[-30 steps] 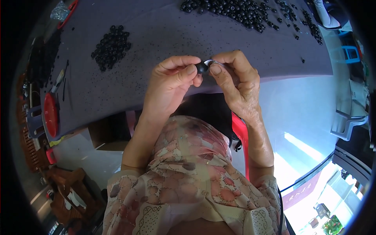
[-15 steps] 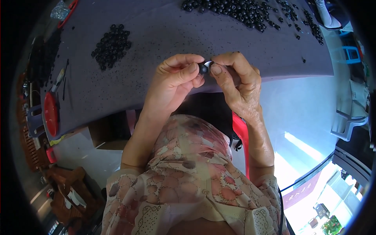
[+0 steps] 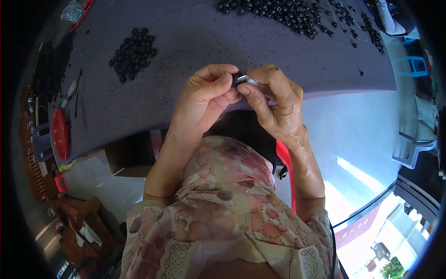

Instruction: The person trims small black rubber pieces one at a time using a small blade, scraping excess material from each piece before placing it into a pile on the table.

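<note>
Both my hands meet in front of my chest, over the near edge of the cloth-covered table. My left hand (image 3: 207,93) pinches a small black round piece (image 3: 237,77) between thumb and fingertips. Against its right side lies a small shiny metal blade (image 3: 245,79), gripped between the thumb and bent fingers of my right hand (image 3: 278,100). The blade's rear part is hidden in my right hand. Dark specks mark my right fingertips. A heap of similar black round pieces (image 3: 134,52) lies on the cloth to the left.
A larger spread of black pieces (image 3: 283,16) covers the far right of the dark tablecloth (image 3: 195,42), strewn with small dark crumbs. At the left edge are a red basin (image 3: 60,134) and a slim tool (image 3: 70,91). A grey plastic stool (image 3: 412,149) stands right.
My right hand has moved slightly left, closer to my left hand. The blade now overlaps the black piece, which has turned a little. My left hand stays nearly in place.
</note>
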`<action>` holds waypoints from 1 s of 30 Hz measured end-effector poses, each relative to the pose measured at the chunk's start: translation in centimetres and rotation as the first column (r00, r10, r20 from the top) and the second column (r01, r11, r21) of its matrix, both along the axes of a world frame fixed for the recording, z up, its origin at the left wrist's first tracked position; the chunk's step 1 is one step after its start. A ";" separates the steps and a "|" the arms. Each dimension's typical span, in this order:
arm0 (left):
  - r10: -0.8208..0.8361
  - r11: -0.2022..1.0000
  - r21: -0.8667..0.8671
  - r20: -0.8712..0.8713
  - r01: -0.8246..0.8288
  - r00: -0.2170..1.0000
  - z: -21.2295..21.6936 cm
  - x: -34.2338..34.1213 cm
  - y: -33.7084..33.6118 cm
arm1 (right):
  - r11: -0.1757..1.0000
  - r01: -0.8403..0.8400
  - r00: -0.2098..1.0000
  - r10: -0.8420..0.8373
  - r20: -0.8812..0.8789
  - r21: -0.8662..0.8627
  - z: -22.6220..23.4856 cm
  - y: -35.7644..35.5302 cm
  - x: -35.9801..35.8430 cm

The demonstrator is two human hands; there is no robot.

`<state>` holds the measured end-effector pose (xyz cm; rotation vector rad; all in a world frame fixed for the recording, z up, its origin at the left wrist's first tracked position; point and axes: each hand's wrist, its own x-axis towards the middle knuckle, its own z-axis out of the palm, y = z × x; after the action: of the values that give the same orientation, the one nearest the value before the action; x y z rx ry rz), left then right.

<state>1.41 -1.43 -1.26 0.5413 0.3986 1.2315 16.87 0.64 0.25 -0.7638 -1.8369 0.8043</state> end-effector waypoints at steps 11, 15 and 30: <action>0.043 0.997 -0.058 0.024 -0.042 0.999 0.2 0.2 -0.1 | 0.998 -0.025 0.996 0.030 -0.088 0.055 -0.5 0.3 -0.1; 0.030 0.997 -0.077 0.040 -0.027 0.999 0.2 0.3 0.0 | 0.997 -0.044 0.996 0.048 -0.075 0.056 -0.6 0.5 0.0; 0.070 0.996 -0.063 0.011 -0.069 0.997 0.2 0.8 0.1 | 0.989 -0.045 0.993 0.029 -0.114 -0.141 0.1 0.4 0.5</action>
<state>2.19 -1.38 -1.01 0.4693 0.4466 1.2849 17.33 1.08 0.39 -0.7610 -1.7120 0.9920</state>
